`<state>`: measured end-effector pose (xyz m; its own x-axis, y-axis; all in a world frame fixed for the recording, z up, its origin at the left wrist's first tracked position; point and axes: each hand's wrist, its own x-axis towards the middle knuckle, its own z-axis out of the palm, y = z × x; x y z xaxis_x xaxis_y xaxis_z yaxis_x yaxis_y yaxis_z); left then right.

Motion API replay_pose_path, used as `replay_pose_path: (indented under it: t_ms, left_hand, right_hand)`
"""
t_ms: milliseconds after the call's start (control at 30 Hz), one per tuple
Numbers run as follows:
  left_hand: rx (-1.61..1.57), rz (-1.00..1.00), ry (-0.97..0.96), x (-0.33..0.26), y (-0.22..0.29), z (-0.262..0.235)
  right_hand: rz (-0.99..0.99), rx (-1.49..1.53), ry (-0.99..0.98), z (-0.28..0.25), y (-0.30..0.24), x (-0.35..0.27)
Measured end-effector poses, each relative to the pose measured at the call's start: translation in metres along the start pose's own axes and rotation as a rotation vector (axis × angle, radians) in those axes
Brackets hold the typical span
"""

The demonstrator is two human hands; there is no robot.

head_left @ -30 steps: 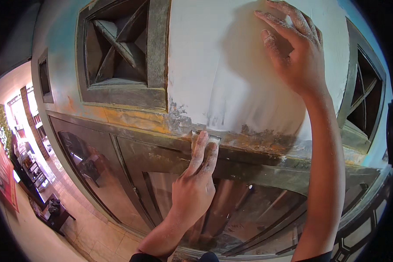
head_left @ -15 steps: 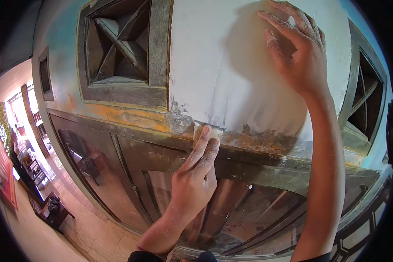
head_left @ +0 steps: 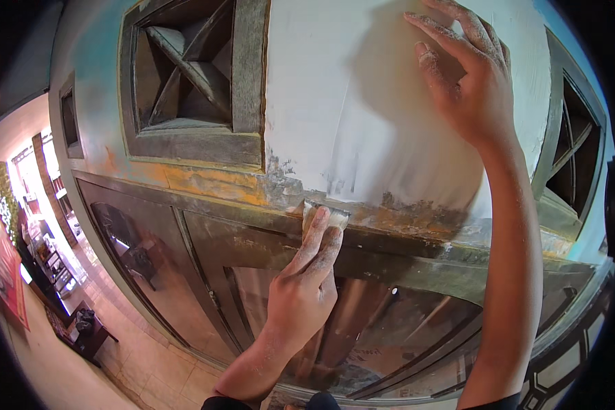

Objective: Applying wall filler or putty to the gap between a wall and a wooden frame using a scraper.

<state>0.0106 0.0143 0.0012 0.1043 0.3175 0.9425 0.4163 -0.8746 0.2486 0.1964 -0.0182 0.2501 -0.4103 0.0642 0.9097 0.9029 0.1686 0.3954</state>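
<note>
Scraper (head_left: pixel 339 216) lower in narrow left grip (head_left: pixel 302 297)

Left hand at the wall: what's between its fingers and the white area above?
In the head view: the far end of the pale tool held by the left hand, then a patchy brown-grey strip of wall.

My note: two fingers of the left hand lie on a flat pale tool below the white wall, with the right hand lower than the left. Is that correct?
Not quite: the head view shows the right hand higher than the left hand, not lower. Two fingers do lie on the flat pale tool below the white wall.
</note>
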Motion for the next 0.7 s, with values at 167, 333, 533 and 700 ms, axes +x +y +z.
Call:
replay_pose_path:
  t_ms: [167, 333, 533, 700]
  left_hand:
    - [0.013, 0.005, -0.018, 0.007, 0.005, -0.003]
    - [0.016, 0.011, 0.002, 0.003, 0.001, -0.002]
    - [0.002, 0.007, -0.01, 0.001, -0.001, 0.0]
    - [0.008, 0.019, -0.005, 0.011, 0.003, -0.004]
  right_hand:
    - [0.022, -0.042, 0.002, -0.006, 0.001, 0.001]
    - [-0.019, -0.038, 0.025, -0.002, 0.001, 0.0]
    - [-0.006, -0.006, 0.021, -0.002, 0.002, 0.0]
    - [-0.024, 0.009, 0.03, -0.004, 0.001, 0.0]
